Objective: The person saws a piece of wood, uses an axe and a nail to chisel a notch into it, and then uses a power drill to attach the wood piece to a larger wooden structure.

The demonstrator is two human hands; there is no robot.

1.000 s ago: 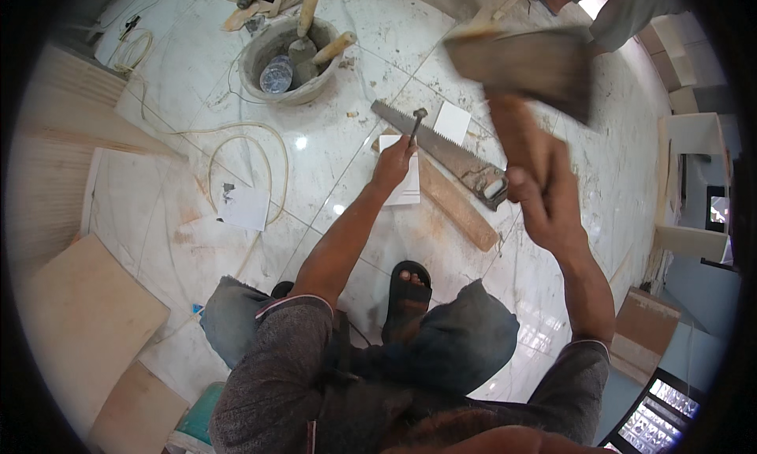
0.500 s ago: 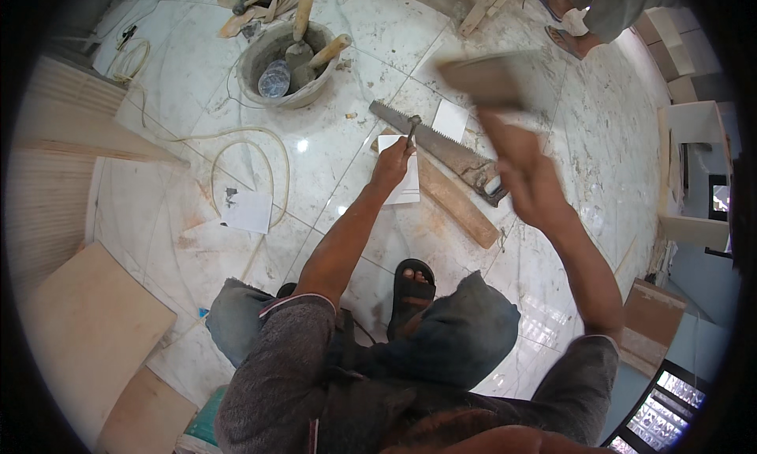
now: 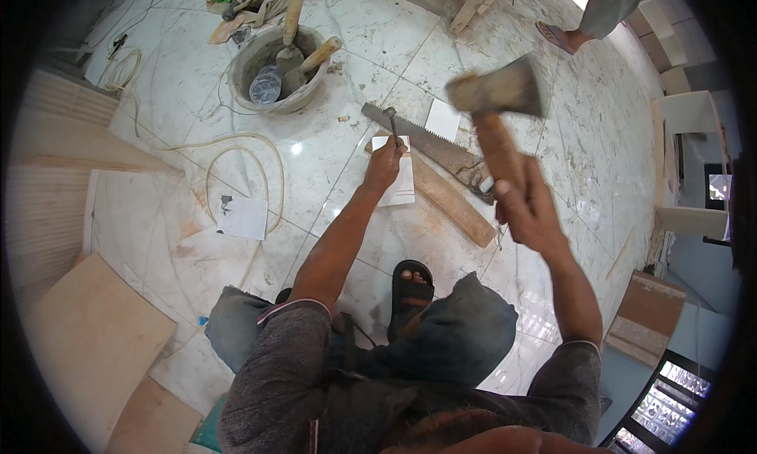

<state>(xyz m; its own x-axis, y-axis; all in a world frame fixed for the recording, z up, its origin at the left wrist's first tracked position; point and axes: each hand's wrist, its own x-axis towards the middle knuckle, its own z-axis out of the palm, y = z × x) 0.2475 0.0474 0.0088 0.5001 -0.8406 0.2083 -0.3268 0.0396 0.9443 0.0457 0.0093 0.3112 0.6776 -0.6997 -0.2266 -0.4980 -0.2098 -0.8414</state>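
Observation:
My right hand (image 3: pixel 535 208) is closed around the wooden handle of a hatchet (image 3: pixel 505 91), raised in the air to the right of the chisel and apart from it. My left hand (image 3: pixel 384 165) grips a slim steel chisel (image 3: pixel 393 124), its flattened head sticking up above the fingers. Its lower end is hidden by the hand. Under that hand lies a white tile piece (image 3: pixel 400 189), partly over a wooden board (image 3: pixel 453 203) on the floor. A handsaw (image 3: pixel 426 141) rests alongside, its handle end partly hidden behind the hatchet and my right hand.
Ahead to the left stands a bucket (image 3: pixel 235 77) with trowels and a plastic bottle. A second white tile piece (image 3: pixel 444 119) lies beyond the saw. A pale hose (image 3: pixel 279 166) loops near a white sheet (image 3: pixel 243 219). Plywood panels (image 3: pixel 102 320) lean at left. Another person's sandalled foot (image 3: pixel 561 37) shows far right.
The hatchet has shifted a little to the right, and my right hand has come nearer to me. The chisel's head tips slightly more to the left in my left hand.

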